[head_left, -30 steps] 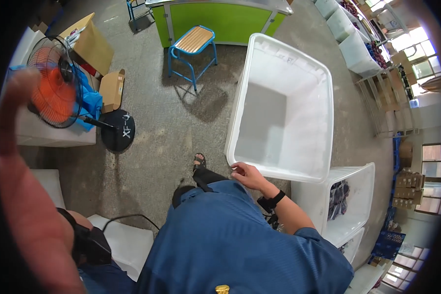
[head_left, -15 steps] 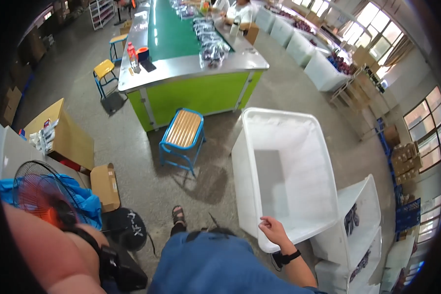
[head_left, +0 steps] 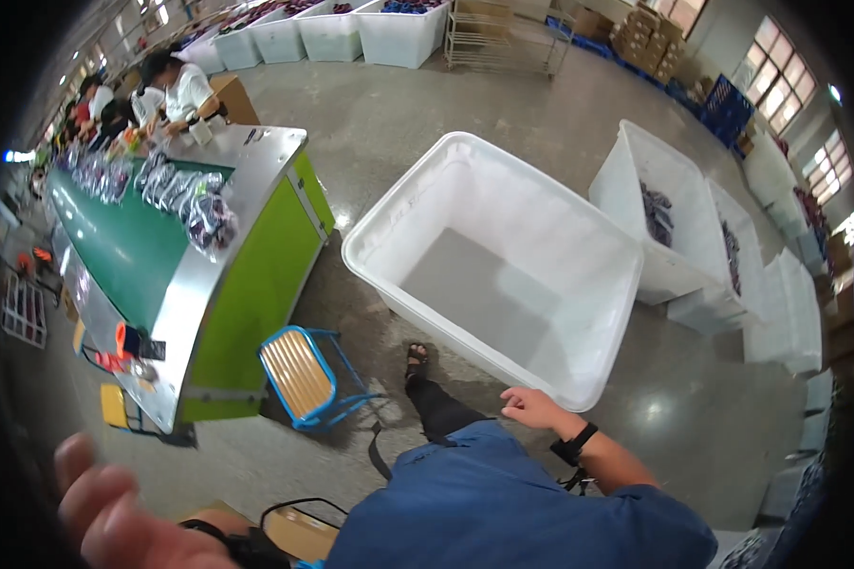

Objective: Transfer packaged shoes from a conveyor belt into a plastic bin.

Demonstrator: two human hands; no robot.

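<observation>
A large white plastic bin stands in front of me, its pale inner walls and grey-shaded bottom showing. My right hand is at its near rim, fingers loosely bent and apart, with nothing seen in them. Whether it touches the rim I cannot tell. My left hand is raised at the lower left, somewhat blurred. Its fingers are spread and it holds nothing. Dark bands sit on both wrists. Nearest to the left hand is the corner of a green-sided work table with a metal edge.
A blue-framed stool with a slatted seat stands between table and bin. Bagged goods lie on the table; people sit beyond. More white bins with dark items stand at right, others along the back, near a metal rack.
The view has swung to the right, so table and stool now lie further left. My left hand has come into view with fingers spread. The right hand stays beside the bin's rim.
</observation>
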